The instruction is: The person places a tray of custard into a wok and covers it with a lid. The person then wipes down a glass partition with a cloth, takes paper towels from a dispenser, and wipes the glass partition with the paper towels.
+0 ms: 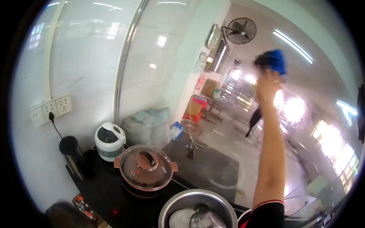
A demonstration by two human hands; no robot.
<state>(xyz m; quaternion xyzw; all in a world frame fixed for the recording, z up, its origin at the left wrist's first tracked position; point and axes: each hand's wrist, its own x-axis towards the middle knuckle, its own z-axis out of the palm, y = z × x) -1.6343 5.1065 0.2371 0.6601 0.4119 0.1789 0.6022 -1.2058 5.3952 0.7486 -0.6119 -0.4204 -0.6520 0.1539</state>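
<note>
1. Head view, right hand (pixel 268 85): raised at arm's length, its fingers seemingly closed around a blue thing (pixel 278 62), perhaps a cloth; blur hides how tightly.
2. The blue thing is up in the air, apart from the counter (pixel 100 188): picked up, not set down.
3. The pot (pixel 146 171) has its lid on; the bowl (pixel 197 192) holds dishes (pixel 180 219). What work remains cannot be told.
4. Left hand: out of view, grip unknown.

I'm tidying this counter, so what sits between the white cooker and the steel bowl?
The lidded pinkish-brown pot sits between the white cooker and the steel bowl, as the head view shows.
</note>
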